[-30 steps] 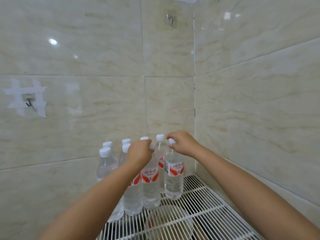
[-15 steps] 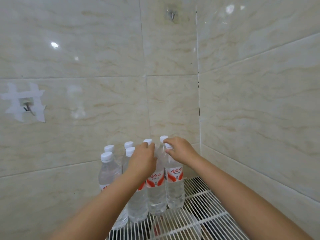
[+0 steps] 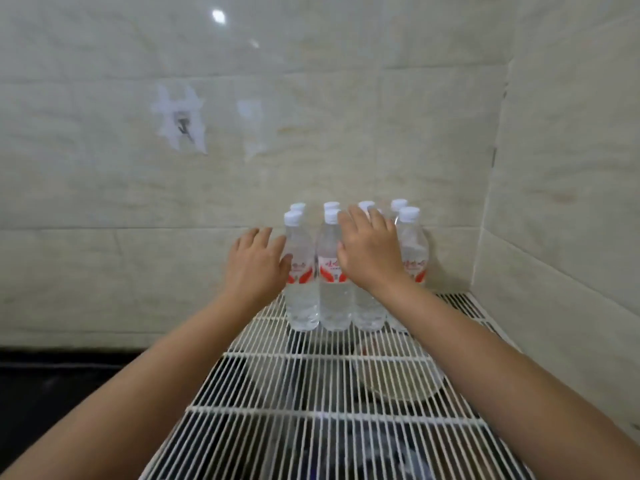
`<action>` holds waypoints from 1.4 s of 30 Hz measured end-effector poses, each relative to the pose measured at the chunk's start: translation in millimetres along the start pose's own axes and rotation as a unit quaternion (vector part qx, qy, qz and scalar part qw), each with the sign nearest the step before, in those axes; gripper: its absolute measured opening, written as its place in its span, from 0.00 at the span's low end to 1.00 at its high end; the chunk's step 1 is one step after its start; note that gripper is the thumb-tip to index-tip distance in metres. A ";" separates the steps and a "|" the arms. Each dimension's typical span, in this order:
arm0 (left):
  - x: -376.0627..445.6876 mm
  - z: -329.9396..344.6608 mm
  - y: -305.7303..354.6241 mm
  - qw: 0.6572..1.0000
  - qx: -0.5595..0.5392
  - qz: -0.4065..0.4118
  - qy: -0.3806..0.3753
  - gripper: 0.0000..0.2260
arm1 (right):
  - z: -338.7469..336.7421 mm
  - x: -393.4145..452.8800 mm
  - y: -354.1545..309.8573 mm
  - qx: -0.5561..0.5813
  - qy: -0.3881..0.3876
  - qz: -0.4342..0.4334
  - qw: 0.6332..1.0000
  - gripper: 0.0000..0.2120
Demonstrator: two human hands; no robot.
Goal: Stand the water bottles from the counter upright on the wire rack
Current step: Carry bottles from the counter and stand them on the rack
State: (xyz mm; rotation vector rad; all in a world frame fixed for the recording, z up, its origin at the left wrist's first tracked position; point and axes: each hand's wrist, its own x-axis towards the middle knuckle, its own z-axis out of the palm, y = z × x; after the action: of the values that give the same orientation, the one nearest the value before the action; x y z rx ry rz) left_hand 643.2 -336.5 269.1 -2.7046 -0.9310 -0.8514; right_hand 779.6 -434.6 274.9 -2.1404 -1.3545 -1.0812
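Both hands have left the upright, caps-up bottles.

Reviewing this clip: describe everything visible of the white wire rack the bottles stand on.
The wire rack is a flat white grid of thin parallel wires crossed by thicker bars, looking like coated metal. It lies level in the tiled wall corner. A cluster of water bottles stands upright at its far end. Through the wires, dark shapes and a pale round bowl show blurred below. Neither hand touches the rack.
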 end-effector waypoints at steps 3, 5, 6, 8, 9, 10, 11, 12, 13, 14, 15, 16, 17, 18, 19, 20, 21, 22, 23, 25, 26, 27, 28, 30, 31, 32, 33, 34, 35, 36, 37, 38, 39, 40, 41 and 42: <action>-46.8 -8.8 -38.9 0.996 0.021 -0.075 -0.036 0.26 | 9.6 -5.9 -55.3 0.066 -0.035 -0.058 0.996 0.18; -84.4 -20.3 -67.8 0.991 0.053 -0.113 -0.053 0.32 | 14.3 -13.5 -100.6 0.112 -0.047 -0.084 0.989 0.13; -103.5 -26.0 -84.8 0.985 0.080 -0.136 -0.069 0.32 | 13.5 -18.3 -125.4 0.145 -0.065 -0.094 0.983 0.14; -140.5 -40.3 -119.4 0.973 0.129 -0.172 -0.085 0.26 | 10.8 -28.0 -178.6 0.205 -0.093 -0.121 0.967 0.15; -157.2 -48.2 -134.1 0.969 0.145 -0.182 -0.082 0.25 | 7.9 -34.1 -203.9 0.226 -0.090 -0.134 0.961 0.15; -178.4 -58.5 -149.2 0.961 0.160 -0.205 -0.092 0.24 | 2.8 -41.5 -232.9 0.252 -0.085 -0.152 0.952 0.15; -196.4 -67.2 -162.6 0.951 0.178 -0.235 -0.096 0.23 | -1.9 -48.2 -256.9 0.278 -0.103 -0.169 0.940 0.15; -220.0 -75.3 -178.6 0.941 0.188 -0.266 -0.088 0.21 | -4.8 -56.7 -284.4 0.297 -0.120 -0.184 0.929 0.15; -240.6 -84.0 -188.4 0.933 0.171 -0.298 -0.105 0.19 | -6.8 -65.9 -307.4 0.308 -0.145 -0.207 0.917 0.16; -259.6 -90.6 -197.0 0.926 0.163 -0.323 -0.110 0.17 | -8.6 -75.6 -327.6 0.321 -0.152 -0.223 0.908 0.16; -284.1 -98.6 -209.3 0.914 0.160 -0.357 -0.106 0.15 | -12.1 -87.5 -353.6 0.335 -0.162 -0.235 0.898 0.17; -307.9 -104.6 -223.3 0.906 0.164 -0.381 -0.084 0.13 | -15.0 -99.3 -378.0 0.346 -0.169 -0.243 0.891 0.17; -330.7 -110.5 -237.4 0.895 0.170 -0.405 -0.075 0.14 | -15.4 -112.4 -404.0 0.359 -0.169 -0.252 0.883 0.17; -352.6 -116.1 -251.9 0.886 0.175 -0.423 -0.080 0.15 | -16.2 -125.8 -430.3 0.375 -0.163 -0.262 0.874 0.15; -374.0 -121.4 -265.6 0.876 0.177 -0.441 -0.086 0.16 | -18.5 -139.5 -456.5 0.382 -0.158 -0.272 0.869 0.14; -395.0 -125.6 -279.5 0.867 0.177 -0.456 -0.089 0.17 | -22.1 -152.1 -481.8 0.379 -0.165 -0.286 0.865 0.13; -415.4 -130.2 -293.4 0.859 0.178 -0.471 -0.097 0.17 | -24.5 -163.6 -507.2 0.373 -0.174 -0.292 0.863 0.13; -435.8 -135.0 -306.8 0.851 0.178 -0.483 -0.106 0.18 | -26.6 -175.1 -532.5 0.373 -0.179 -0.297 0.861 0.15; -456.2 -139.9 -320.6 0.844 0.177 -0.494 -0.114 0.18 | -29.6 -185.8 -557.5 0.370 -0.181 -0.302 0.860 0.16; -494.2 -149.6 -349.1 0.832 0.175 -0.513 -0.120 0.19 | -36.1 -203.4 -604.9 0.362 -0.182 -0.315 0.858 0.17; -511.7 -154.4 -362.2 0.825 0.170 -0.525 -0.122 0.19 | -39.2 -211.3 -626.6 0.364 -0.189 -0.321 0.853 0.17; -527.7 -159.6 -374.5 0.819 0.165 -0.535 -0.130 0.19 | -39.8 -218.9 -646.8 0.368 -0.197 -0.326 0.848 0.17; -542.5 -163.5 -387.5 0.814 0.165 -0.540 -0.138 0.20 | -40.0 -225.0 -664.5 0.369 -0.205 -0.329 0.844 0.16; -566.4 -168.9 -414.6 0.808 0.166 -0.544 -0.155 0.21 | -40.8 -234.2 -695.0 0.372 -0.222 -0.335 0.837 0.16; -575.8 -169.7 -427.8 0.804 0.161 -0.550 -0.159 0.21 | -39.4 -239.3 -709.0 0.369 -0.237 -0.337 0.833 0.16; -583.5 -169.0 -439.4 0.800 0.156 -0.556 -0.164 0.21 | -36.8 -244.8 -720.5 0.362 -0.248 -0.336 0.833 0.16; -589.9 -166.4 -450.9 0.797 0.153 -0.560 -0.167 0.21 | -32.8 -249.5 -731.7 0.350 -0.259 -0.338 0.835 0.16; -594.8 -162.3 -463.0 0.796 0.150 -0.561 -0.172 0.21 | -27.2 -253.8 -743.4 0.338 -0.270 -0.340 0.835 0.17; -597.7 -157.3 -474.5 0.796 0.145 -0.561 -0.176 0.21 | -20.9 -257.6 -755.0 0.332 -0.281 -0.343 0.832 0.18; -599.9 -150.9 -485.6 0.796 0.140 -0.561 -0.181 0.21 | -13.9 -260.3 -766.6 0.326 -0.292 -0.344 0.830 0.18; -601.1 -144.3 -497.1 0.795 0.135 -0.561 -0.186 0.21 | -5.7 -261.9 -778.6 0.319 -0.301 -0.344 0.831 0.19; -601.8 -137.5 -508.9 0.794 0.130 -0.560 -0.195 0.21 | 3.3 -262.8 -790.3 0.311 -0.311 -0.341 0.831 0.20; -602.0 -130.9 -521.4 0.793 0.125 -0.559 -0.206 0.21 | 13.0 -263.5 -802.2 0.305 -0.322 -0.337 0.830 0.21; -602.2 -124.5 -534.9 0.791 0.119 -0.559 -0.217 0.21 | 23.7 -263.3 -814.8 0.303 -0.333 -0.332 0.829 0.22; -601.2 -118.8 -550.2 0.790 0.115 -0.558 -0.226 0.21 | 35.0 -261.7 -828.0 0.302 -0.337 -0.327 0.829 0.22; -599.5 -113.7 -566.7 0.789 0.112 -0.557 -0.233 0.21 | 46.3 -258.9 -841.3 0.303 -0.341 -0.324 0.829 0.22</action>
State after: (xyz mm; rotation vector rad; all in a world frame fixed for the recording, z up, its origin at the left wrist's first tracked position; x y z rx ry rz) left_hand -140.1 -232.7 5.8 -1.9630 -2.6233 -0.0747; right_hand -7.3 -169.0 -20.2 -1.6212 -2.4493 0.0721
